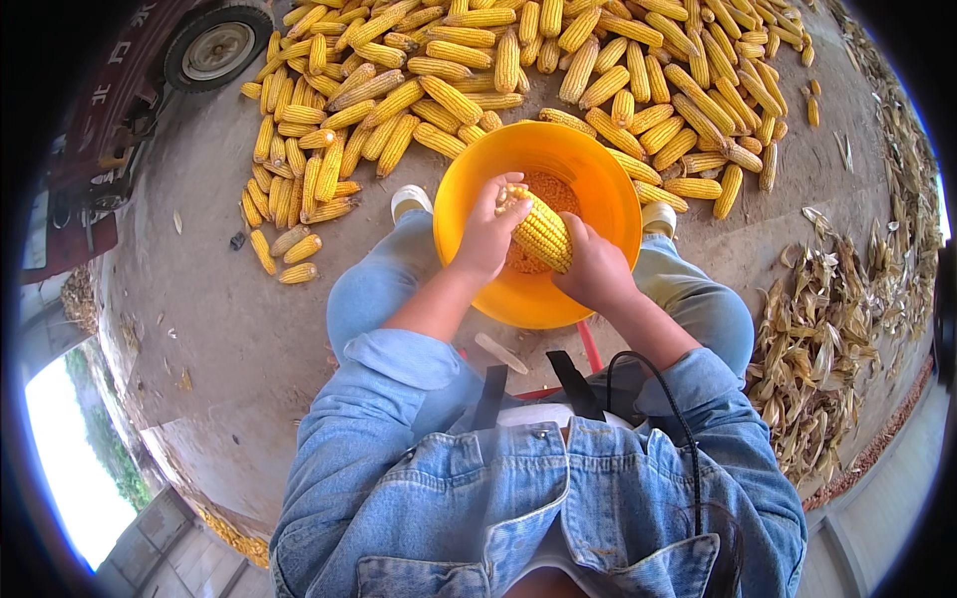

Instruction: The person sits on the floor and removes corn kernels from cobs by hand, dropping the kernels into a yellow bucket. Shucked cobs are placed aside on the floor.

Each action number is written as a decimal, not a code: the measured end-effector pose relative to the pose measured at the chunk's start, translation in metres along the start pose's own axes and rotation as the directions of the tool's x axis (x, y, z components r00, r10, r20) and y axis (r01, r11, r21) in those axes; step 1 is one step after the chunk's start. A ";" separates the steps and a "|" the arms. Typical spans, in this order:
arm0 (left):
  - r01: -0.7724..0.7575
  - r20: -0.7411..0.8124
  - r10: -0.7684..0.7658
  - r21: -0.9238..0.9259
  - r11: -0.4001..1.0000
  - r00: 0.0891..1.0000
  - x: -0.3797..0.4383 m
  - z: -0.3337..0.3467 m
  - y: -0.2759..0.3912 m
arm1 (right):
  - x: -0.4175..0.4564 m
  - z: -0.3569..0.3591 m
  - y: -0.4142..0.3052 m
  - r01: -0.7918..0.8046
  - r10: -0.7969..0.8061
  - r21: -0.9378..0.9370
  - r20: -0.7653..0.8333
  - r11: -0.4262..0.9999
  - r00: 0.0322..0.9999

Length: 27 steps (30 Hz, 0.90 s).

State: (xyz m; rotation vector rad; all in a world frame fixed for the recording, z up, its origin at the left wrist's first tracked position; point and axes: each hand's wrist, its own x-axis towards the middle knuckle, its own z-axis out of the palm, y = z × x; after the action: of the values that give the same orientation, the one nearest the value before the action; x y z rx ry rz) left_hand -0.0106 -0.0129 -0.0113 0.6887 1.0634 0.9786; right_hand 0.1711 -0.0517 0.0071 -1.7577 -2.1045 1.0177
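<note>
My left hand [490,228] and my right hand [594,261] hold one ear of corn [542,235] between them, tilted over a yellow plastic bucket [469,172]. The left fingers and thumb are around its upper end, where some kernels look to be gone. The right hand grips the lower end. Loose corn kernels [553,190] lie in the bottom of the bucket, which stands between my knees. A bare corn cob [501,353] lies on the ground just below the bucket.
A large heap of husked corn ears [448,56] spreads beyond the bucket. Dry corn husks [815,351] are piled at the right. A dark red vehicle [97,97] with a wheel [217,51] stands at the upper left. A thin black cable [677,407] hangs by my right arm.
</note>
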 end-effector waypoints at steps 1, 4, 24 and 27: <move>-0.023 -0.013 0.024 0.061 0.998 1.000 0.001 0.001 -0.002 | 0.000 0.001 0.001 -0.001 0.001 -0.007 -0.007 1.000 1.000; -0.080 -0.034 0.090 0.214 0.973 0.995 0.001 0.002 -0.006 | -0.001 0.004 0.002 -0.032 0.032 -0.025 -0.001 0.999 0.999; -0.107 -0.128 0.137 0.216 0.971 0.982 0.013 -0.005 -0.007 | 0.000 -0.007 0.000 -0.033 0.012 0.156 0.136 0.987 0.991; 0.032 -0.099 -0.038 -0.062 0.998 0.994 0.014 -0.006 0.003 | 0.003 -0.009 0.005 -0.080 0.017 0.305 0.204 0.949 0.979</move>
State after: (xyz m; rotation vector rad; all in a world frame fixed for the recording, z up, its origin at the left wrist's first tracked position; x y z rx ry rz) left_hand -0.0153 0.0010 -0.0160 0.5747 1.1261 1.0193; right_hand 0.1788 -0.0459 0.0098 -1.6152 -1.8812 1.5044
